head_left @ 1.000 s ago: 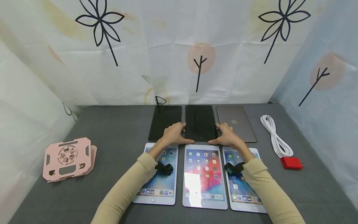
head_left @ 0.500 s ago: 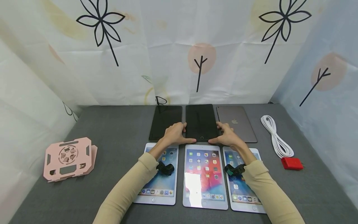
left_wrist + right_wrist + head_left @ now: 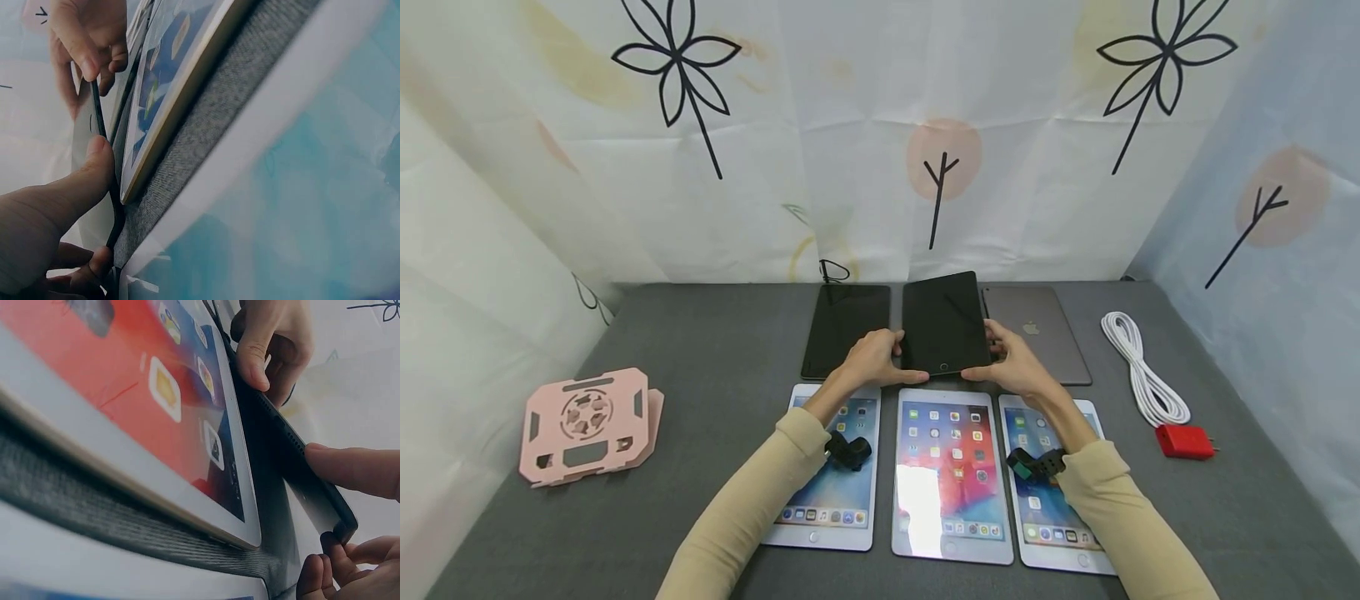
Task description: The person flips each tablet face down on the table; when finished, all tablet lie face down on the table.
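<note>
Just beyond the middle white tablet, I hold the black tablet by its near corners, left fingers and right fingers curled in, pinching its sides and near edge. It looks tilted and raised off the worktop, so I should level both sides, grip gently, and stay clear of that white tablet.

I read this as a makeshift tabletop booth: pale fabric sheets printed with line flowers enclose three sides of a grey table. Tablets in two rows, a white cable and a red plug suggest electronics staging. Room beyond the sheets: hidden from me.
</note>
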A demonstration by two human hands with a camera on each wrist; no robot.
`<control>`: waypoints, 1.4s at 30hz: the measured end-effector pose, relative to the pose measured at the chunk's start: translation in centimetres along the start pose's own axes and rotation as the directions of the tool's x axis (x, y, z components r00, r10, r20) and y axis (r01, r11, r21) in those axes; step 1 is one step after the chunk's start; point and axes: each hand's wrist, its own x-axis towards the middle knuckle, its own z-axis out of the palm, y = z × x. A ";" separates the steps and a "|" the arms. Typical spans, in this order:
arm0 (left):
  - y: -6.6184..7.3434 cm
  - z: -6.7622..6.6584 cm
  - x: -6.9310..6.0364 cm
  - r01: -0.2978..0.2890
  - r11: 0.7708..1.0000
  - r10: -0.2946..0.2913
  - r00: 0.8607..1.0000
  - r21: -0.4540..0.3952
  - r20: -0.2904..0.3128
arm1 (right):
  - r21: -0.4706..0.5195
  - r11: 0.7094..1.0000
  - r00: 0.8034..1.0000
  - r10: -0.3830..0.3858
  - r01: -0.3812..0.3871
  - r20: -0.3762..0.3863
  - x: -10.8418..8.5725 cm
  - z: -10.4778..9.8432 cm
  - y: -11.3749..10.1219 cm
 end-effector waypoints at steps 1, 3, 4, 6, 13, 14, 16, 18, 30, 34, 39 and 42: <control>0.0 0.0 0.0 -0.002 1.000 0.002 1.000 -0.013 0.004 | 0.000 1.000 1.000 -0.007 0.007 -0.004 -0.1 0.0 0.0; 0.2 0.0 0.1 -0.005 0.999 0.006 1.000 -0.038 0.010 | -0.003 1.000 1.000 -0.023 0.023 -0.011 -0.3 -0.1 0.1; 0.3 0.0 0.2 -0.008 0.999 0.008 1.000 -0.048 0.016 | -0.003 1.000 0.999 -0.028 0.028 -0.016 -0.4 -0.2 0.1; 0.5 0.0 0.3 -0.013 0.998 0.015 0.999 -0.067 0.028 | -0.005 0.999 0.999 -0.041 0.041 -0.027 -0.5 -0.4 0.2; 1.4 0.3 0.8 -0.016 0.993 0.024 0.998 -0.114 0.065 | 0.002 0.998 0.997 -0.061 0.061 -0.045 -1.0 -1.0 0.6; 1.5 0.4 0.9 -0.015 0.992 0.023 0.997 -0.123 0.068 | 0.003 0.998 0.997 -0.063 0.063 -0.046 -1.1 -1.2 0.6; 1.7 0.6 1.0 -0.011 0.990 0.022 0.997 -0.140 0.077 | 0.007 0.998 0.997 -0.068 0.068 -0.047 -1.3 -1.4 0.6; 1.8 0.7 1.1 -0.003 0.988 0.016 0.996 -0.157 0.082 | 0.005 0.996 0.995 -0.085 0.085 -0.048 -1.5 -1.6 0.6; 2.5 1.7 1.1 -0.001 0.976 0.017 0.997 -0.218 0.071 | -0.033 0.993 0.990 -0.119 0.117 -0.073 -2.4 -2.3 0.1; 2.8 1.9 1.1 -0.006 0.973 0.022 0.997 -0.230 0.070 | -0.040 0.992 0.990 -0.125 0.122 -0.068 -2.6 -2.7 0.0; 3.3 2.1 1.2 -0.011 0.971 0.028 0.997 -0.237 0.069 | -0.040 0.992 0.990 -0.121 0.118 -0.069 -2.9 -3.1 -0.5; 3.6 2.3 1.3 -0.020 0.971 0.037 0.997 -0.239 0.067 | -0.038 0.994 0.992 -0.109 0.107 -0.070 -3.1 -3.4 -0.8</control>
